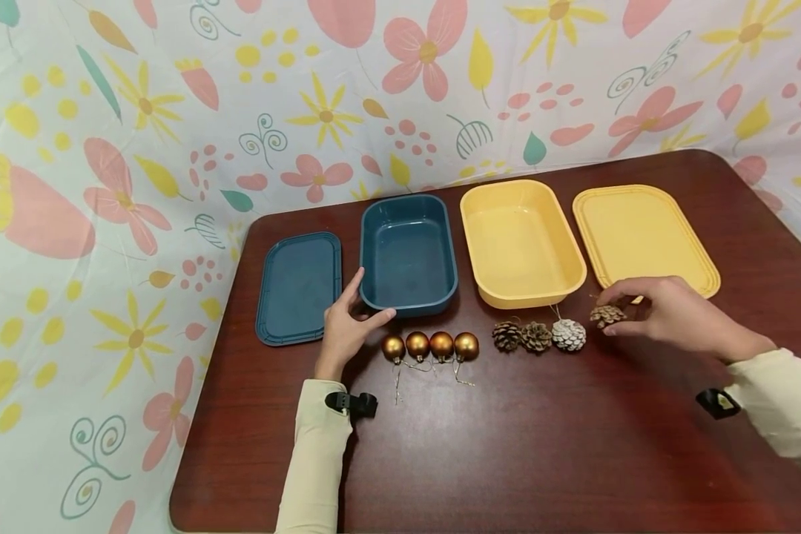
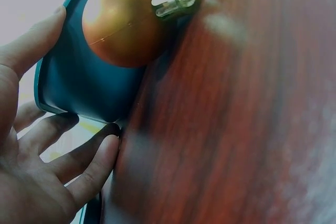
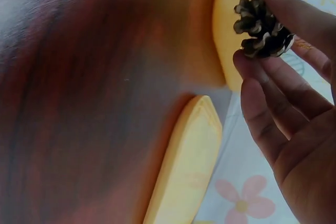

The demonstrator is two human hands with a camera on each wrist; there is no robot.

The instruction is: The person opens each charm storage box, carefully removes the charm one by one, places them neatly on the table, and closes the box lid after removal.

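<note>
In the head view my right hand (image 1: 684,315) pinches a brown pine cone (image 1: 606,317) between thumb and fingers, over the table by the yellow lid. The right wrist view shows that pine cone (image 3: 258,27) between the fingertips. To its left lie a white-tipped pine cone (image 1: 569,335) and two brown pine cones (image 1: 536,337). My left hand (image 1: 345,326) rests at the near left corner of the blue container (image 1: 407,308), thumb at the rim and fingers spread along the side. Several copper-gold ball ornaments (image 1: 442,345) with gold strings sit in a row before that container.
A yellow container (image 1: 523,297) stands right of the blue one. The yellow lid (image 1: 641,230) lies flat at the far right, the blue lid (image 1: 300,289) flat at the left. Behind the dark wooden table (image 1: 507,452) hangs a flower-patterned cloth (image 1: 374,96).
</note>
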